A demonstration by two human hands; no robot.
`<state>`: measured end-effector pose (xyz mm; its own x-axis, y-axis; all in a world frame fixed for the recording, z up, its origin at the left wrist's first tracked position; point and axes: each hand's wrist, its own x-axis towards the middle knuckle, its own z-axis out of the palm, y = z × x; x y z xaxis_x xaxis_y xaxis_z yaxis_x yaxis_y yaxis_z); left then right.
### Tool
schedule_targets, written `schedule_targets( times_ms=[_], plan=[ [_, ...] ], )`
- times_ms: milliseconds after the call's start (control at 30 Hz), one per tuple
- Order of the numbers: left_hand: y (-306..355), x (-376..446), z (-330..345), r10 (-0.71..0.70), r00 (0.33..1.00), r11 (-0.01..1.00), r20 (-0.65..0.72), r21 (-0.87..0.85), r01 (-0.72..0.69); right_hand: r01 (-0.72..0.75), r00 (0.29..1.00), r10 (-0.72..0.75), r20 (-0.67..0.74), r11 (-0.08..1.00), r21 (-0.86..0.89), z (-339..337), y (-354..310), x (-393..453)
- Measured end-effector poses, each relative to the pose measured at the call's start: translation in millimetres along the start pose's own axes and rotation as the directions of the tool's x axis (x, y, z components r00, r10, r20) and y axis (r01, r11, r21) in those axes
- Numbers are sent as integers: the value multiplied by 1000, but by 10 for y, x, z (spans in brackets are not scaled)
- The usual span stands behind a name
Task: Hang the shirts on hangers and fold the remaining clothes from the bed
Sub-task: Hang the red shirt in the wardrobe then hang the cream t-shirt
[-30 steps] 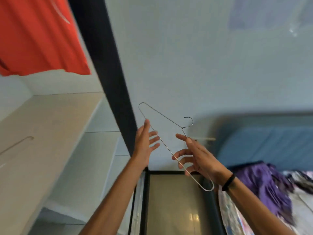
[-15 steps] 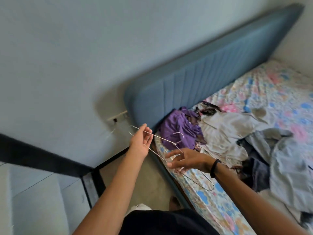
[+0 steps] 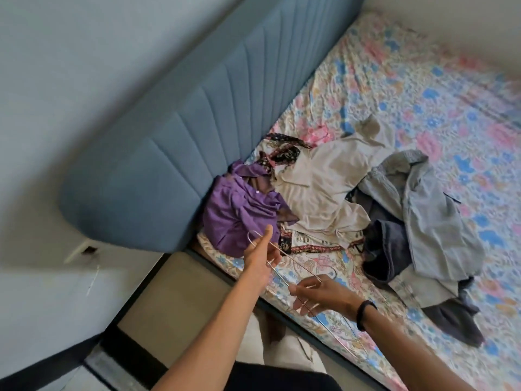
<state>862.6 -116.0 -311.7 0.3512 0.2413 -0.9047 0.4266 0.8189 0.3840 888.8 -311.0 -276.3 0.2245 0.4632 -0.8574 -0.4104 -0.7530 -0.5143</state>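
Both hands grip a wire hanger (image 3: 284, 259) over the bed (image 3: 423, 88) edge: right hand (image 3: 321, 292) nearest, left hand (image 3: 260, 256) beyond. Past them, the clothes pile (image 3: 352, 193) waits, nothing hung or folded yet.

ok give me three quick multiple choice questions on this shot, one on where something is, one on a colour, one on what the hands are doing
1. Where does the purple shirt lie?
A. against the headboard
B. on the floor
C. on a chair

2. What colour is the wristband?
A. white
B. black
C. red

3. What do the hands hold?
A. nothing
B. a folded towel
C. a wire hanger

Answers:
1 A, it is bunched at the headboard's foot on the bed.
2 B, a dark band circles the right wrist.
3 C, the left hand and right hand both grip the thin metal frame.
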Motion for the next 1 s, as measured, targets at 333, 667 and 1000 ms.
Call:
schedule_targets(
  times_ms=[333, 667, 1000],
  plan=[
    [-153, 1358, 264, 234, 954, 342, 186, 903, -260, -351, 936, 333, -112, 868, -352, -863, 1056, 676],
    [-801, 2046, 1360, -12, 625, -499, 780, 537, -680, -508, 830, 375, -412, 813, -285, -1734, 1859, 844],
    [-1249, 2087, 1901, 250, 601, -433, 759, 643, -632, -242, 722, -11, -692, 933, -268, -2112, 1250, 1171]
  ],
)
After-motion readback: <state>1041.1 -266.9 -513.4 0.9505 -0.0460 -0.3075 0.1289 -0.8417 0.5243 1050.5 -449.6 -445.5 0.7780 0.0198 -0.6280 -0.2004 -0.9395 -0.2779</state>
